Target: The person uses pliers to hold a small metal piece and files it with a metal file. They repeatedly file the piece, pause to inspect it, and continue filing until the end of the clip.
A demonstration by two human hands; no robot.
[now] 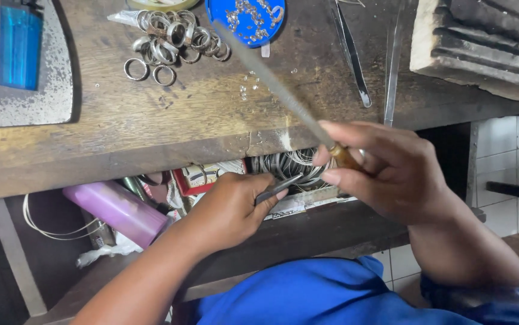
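Note:
My right hand (392, 171) grips a long metal file (277, 90) by its brown wooden handle; the blade slants up and left across the wooden bench top (169, 129). Below the bench edge, my left hand (229, 210) pinches a small flat grey metal piece (279, 188) between thumb and fingers, its tip pointing toward the right hand. Both hands are close together in front of an open drawer (325, 225) under the bench.
A pile of silver rings (172, 39) and a blue lid holding small metal bits (246, 18) lie at the bench's back. A blue lighter (19, 45) rests on a grey slab, tweezers (353, 57) right of centre. The drawer holds a pink bottle (118, 210) and wire coils (286, 164).

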